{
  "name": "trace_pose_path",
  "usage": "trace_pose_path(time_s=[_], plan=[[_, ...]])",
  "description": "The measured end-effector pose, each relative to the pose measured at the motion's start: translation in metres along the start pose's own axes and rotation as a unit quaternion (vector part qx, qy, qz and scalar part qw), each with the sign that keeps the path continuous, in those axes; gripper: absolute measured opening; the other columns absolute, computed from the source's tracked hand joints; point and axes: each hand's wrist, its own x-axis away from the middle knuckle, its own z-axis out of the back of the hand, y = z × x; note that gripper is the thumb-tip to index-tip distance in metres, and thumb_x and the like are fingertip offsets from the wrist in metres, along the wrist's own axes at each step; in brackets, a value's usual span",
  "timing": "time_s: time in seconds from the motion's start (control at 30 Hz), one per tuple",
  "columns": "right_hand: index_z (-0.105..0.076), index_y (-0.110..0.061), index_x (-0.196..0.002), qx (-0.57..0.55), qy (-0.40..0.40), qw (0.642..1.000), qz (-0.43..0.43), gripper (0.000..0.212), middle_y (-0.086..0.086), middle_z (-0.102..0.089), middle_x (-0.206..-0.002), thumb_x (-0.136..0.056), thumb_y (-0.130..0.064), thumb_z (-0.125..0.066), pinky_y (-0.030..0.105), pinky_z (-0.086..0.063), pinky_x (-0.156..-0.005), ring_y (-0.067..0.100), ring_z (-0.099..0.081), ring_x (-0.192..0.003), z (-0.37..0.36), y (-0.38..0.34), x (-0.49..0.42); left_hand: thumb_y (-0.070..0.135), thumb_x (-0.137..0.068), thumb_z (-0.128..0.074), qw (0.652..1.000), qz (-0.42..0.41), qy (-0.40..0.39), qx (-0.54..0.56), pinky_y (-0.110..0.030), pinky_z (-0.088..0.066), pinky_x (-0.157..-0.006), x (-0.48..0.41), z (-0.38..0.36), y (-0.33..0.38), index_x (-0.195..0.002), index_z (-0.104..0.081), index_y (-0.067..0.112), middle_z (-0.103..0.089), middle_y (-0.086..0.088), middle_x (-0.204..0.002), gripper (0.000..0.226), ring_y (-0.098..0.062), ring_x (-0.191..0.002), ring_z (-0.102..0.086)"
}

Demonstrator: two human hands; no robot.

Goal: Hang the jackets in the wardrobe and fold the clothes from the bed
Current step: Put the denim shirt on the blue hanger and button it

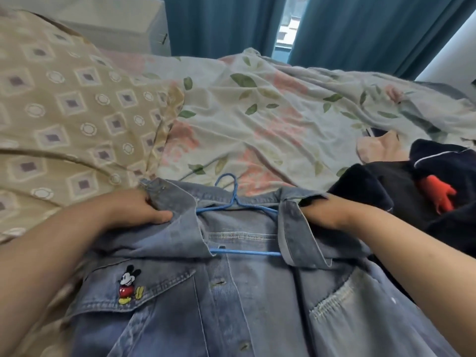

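Your left hand (139,210) grips the near-left collar of the denim jacket (231,292), thumb pressed on the fabric. Your right hand (318,211) reaches under the right collar, its fingers hidden. A blue hanger (235,202) sits inside the neck, with its hook lying on the floral sheet (257,112). A cartoon mouse patch (128,284) marks the left pocket flap. A beige patterned cover (64,112) lies left and dark clothes (381,186) are heaped right. Teal curtains (360,29) hang far.
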Motion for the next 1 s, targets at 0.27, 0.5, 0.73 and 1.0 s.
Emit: trace_pose_path(time_s=[0.27, 0.5, 0.73, 1.0], plan=[[-0.063, -0.021, -0.121, 0.126, 0.115, 0.984, -0.052, 0.030, 0.004, -0.064, -0.127, -0.096, -0.024, -0.047, 0.034, -0.047, -0.092, 0.024, -0.060, -0.113, -0.045, 0.001, -0.054, 0.056, -0.074, -0.067, 0.983, -0.063, 0.149, -0.087, -0.033, -0.046, -0.071, -0.036, -0.031, 0.033, -0.088, -0.059, 0.025, -0.067, 0.000, -0.101, 0.035, -0.022, -0.086, -0.060], [-0.056, -0.020, -0.113, 0.126, 0.258, 0.956, -0.056, 0.022, 0.012, -0.066, -0.107, -0.094, -0.026, -0.047, 0.038, -0.045, -0.069, 0.035, -0.061, -0.090, -0.014, 0.018, -0.107, 0.047, -0.093, -0.053, 0.940, -0.093, 0.315, -0.092, -0.036, -0.042, -0.064, -0.100, -0.010, 0.033, -0.103, -0.060, 0.016, -0.066, -0.012, -0.101, 0.033, -0.036, -0.089, -0.062], [-0.057, -0.019, -0.120, 0.193, 0.223, 0.953, -0.073, 0.028, 0.013, -0.066, -0.114, -0.094, -0.014, -0.050, 0.037, -0.047, -0.077, 0.037, -0.062, -0.101, 0.002, 0.037, -0.175, 0.049, -0.096, -0.045, 0.922, -0.088, 0.352, -0.136, -0.036, -0.040, -0.058, -0.164, 0.003, 0.024, -0.095, -0.058, 0.016, -0.066, -0.012, -0.093, 0.036, -0.035, -0.080, -0.062], [-0.053, -0.018, -0.088, 0.141, 0.235, 0.955, -0.115, 0.016, 0.017, -0.066, -0.097, -0.099, -0.023, -0.044, 0.032, -0.030, -0.066, 0.033, -0.058, -0.083, 0.003, 0.058, -0.216, 0.055, -0.088, -0.052, 0.934, -0.157, 0.316, -0.053, -0.035, -0.034, -0.055, -0.210, 0.026, 0.024, -0.068, -0.033, 0.027, -0.056, -0.007, -0.073, 0.040, -0.037, -0.073, -0.060]])
